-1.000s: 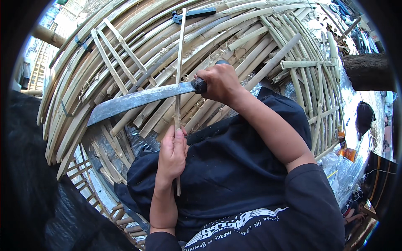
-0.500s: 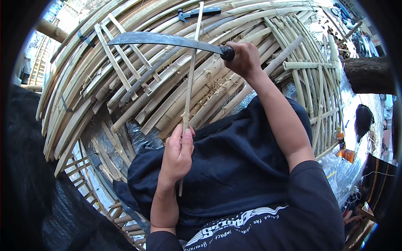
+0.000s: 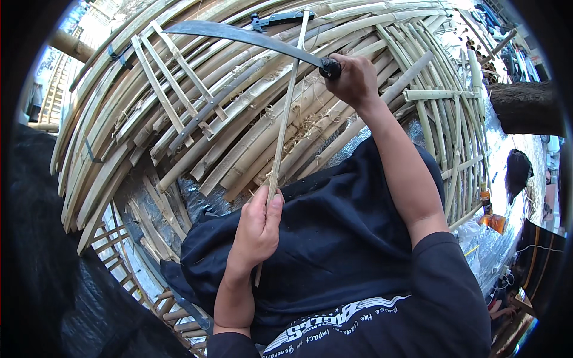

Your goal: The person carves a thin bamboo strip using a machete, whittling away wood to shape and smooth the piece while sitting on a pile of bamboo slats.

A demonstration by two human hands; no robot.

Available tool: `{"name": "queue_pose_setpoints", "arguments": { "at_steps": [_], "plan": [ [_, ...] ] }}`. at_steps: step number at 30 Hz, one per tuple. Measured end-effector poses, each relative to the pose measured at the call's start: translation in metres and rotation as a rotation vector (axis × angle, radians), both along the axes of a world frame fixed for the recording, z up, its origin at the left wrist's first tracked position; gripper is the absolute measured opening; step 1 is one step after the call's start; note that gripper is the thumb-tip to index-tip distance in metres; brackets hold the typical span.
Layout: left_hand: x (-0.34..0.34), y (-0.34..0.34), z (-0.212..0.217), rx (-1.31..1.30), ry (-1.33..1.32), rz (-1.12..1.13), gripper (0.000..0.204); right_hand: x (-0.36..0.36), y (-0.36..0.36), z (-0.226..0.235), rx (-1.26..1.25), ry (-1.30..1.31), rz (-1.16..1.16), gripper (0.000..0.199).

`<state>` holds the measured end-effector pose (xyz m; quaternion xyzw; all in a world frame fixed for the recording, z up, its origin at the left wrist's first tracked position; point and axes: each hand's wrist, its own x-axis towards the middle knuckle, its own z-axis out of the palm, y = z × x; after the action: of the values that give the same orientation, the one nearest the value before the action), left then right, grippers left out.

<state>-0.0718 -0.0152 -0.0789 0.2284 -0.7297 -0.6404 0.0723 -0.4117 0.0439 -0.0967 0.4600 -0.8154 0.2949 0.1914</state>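
Observation:
My left hand (image 3: pixel 258 225) is closed round the lower part of a thin bamboo strip (image 3: pixel 283 132), thumb laid along it. The strip slants up and away from me, its short lower end showing below my fist. In my right hand (image 3: pixel 353 77) is the dark handle of a machete (image 3: pixel 245 37). Its long, curved grey blade points left and crosses the strip near the upper end, seemingly touching it. A thin shaving (image 3: pixel 309 45) curls off the strip just beyond the blade. A dark cloth (image 3: pixel 334 203) covers my lap below both hands.
Split bamboo poles (image 3: pixel 250 146) lie heaped ahead, with a small bamboo frame (image 3: pixel 179 77) and a hammer (image 3: pixel 280 20) on top. A bamboo lattice (image 3: pixel 450 119) stands at right, near an amber bottle (image 3: pixel 490 216). Another person (image 3: pixel 504 307) sits at the far lower right.
The machete has moved up along the strip toward its far end, and a shaving now shows there. The strip and my left hand have shifted slightly right and nearer.

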Motion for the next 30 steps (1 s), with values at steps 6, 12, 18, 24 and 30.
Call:
{"name": "queue_pose_setpoints", "arguments": {
  "at_steps": [6, 12, 18, 24, 30],
  "plan": [
    [0.006, -0.001, 0.012, -0.03, -0.048, -0.045, 0.025, -0.008, -0.002, 0.005, 0.037, 0.007, -0.051, 0.008],
    [0.002, -0.002, 0.005, 0.011, 0.005, -0.072, 0.024, -0.015, 0.007, 0.003, -0.035, 0.088, -0.027, 0.009],
    [0.012, -0.003, 0.03, -0.013, -0.14, -0.131, 0.02, -0.033, 0.007, 0.001, -0.032, 0.042, -0.255, 0.015],
    [0.016, -0.005, 0.029, 0.052, -0.016, -0.137, 0.021, -0.041, 0.01, 0.004, -0.145, 0.051, -0.287, 0.014],
    [0.048, 0.002, 0.058, 0.023, -0.156, -0.087, 0.016, -0.042, 0.017, 0.01, -0.07, -0.053, -0.344, 0.016]
  ]
}}
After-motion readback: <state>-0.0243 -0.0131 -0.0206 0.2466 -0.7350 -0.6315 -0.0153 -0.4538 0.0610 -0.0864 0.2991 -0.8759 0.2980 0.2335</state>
